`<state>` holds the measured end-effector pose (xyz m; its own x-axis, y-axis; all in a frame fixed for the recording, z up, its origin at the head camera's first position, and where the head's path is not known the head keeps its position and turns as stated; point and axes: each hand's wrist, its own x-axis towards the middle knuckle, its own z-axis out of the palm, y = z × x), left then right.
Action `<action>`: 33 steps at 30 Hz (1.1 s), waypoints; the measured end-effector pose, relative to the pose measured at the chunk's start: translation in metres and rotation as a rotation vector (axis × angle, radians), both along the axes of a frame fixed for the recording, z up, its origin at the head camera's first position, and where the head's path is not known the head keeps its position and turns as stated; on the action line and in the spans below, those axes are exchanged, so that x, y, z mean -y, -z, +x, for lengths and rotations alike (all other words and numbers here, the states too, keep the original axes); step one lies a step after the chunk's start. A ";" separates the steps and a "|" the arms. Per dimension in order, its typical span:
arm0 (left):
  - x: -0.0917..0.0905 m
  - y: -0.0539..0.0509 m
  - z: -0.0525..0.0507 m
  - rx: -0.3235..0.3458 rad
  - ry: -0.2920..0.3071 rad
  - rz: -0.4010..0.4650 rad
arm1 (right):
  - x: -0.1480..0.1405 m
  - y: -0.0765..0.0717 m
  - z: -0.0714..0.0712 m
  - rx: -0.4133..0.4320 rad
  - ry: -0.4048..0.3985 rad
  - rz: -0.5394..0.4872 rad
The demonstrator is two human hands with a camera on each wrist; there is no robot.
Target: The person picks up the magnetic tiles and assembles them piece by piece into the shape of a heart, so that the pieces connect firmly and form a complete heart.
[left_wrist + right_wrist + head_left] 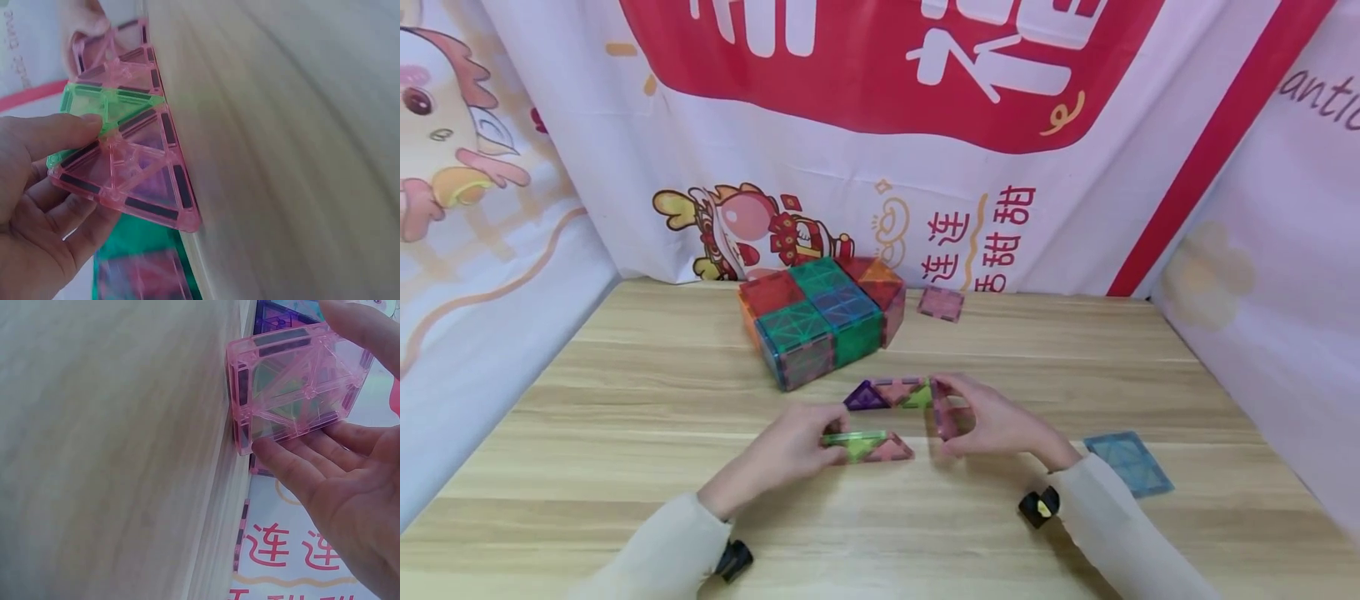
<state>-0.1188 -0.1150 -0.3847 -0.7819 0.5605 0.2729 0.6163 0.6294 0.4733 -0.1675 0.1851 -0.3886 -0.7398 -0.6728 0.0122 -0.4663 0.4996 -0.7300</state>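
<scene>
My left hand [801, 442] pinches a short strip of triangular magnetic tiles standing on the table, a green triangle [862, 448] with a pink triangle [891, 450] beside it. In the left wrist view, the thumb lies on the green tile [87, 103], next to the nearer pink triangle [131, 172]. My right hand [1000, 418] holds an upright pink square tile [306, 387] between thumb and fingers. That square stands at the right end of a second upright strip, with a purple triangle [867, 397], a pink triangle [891, 389] and a green triangle [919, 395].
Behind the hands sits a block built of colored magnetic tiles [820, 321]. A loose pink square [941, 304] lies near the back edge, and a blue square [1127, 463] lies beside my right forearm. Printed cloth [850, 167] hangs along the back of the wooden table [880, 533].
</scene>
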 end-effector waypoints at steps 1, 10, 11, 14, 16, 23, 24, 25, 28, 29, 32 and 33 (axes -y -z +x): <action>-0.006 0.000 0.000 -0.006 0.007 0.000 | 0.001 0.000 0.000 -0.009 0.001 0.005; -0.037 -0.001 0.000 -0.022 -0.018 -0.003 | 0.009 -0.001 0.001 -0.026 -0.029 0.009; -0.040 -0.001 0.000 -0.029 -0.018 -0.004 | 0.009 -0.001 0.001 -0.026 -0.032 0.003; -0.045 -0.001 0.000 -0.033 -0.032 -0.008 | 0.008 -0.001 0.002 -0.033 -0.042 -0.008; -0.046 -0.001 0.000 -0.027 -0.041 -0.004 | 0.007 -0.001 0.002 -0.050 -0.044 -0.004; -0.039 0.002 0.001 0.064 -0.030 0.056 | 0.006 -0.001 0.002 -0.070 -0.041 0.005; -0.037 0.002 0.000 0.082 -0.025 0.068 | 0.006 -0.001 0.002 -0.076 -0.037 0.012; -0.036 0.003 0.000 0.094 -0.021 0.074 | 0.006 -0.001 0.002 -0.088 -0.032 0.024; -0.033 0.003 -0.001 0.112 -0.010 0.081 | 0.004 -0.003 0.002 -0.123 -0.027 0.050; -0.033 0.004 -0.002 0.113 -0.006 0.080 | 0.003 -0.003 0.002 -0.127 -0.026 0.058; -0.034 0.003 -0.002 0.118 0.001 0.069 | -0.005 -0.007 0.002 -0.109 -0.023 0.076; -0.034 0.003 -0.002 0.122 0.001 0.068 | -0.010 -0.008 0.002 -0.106 -0.020 0.086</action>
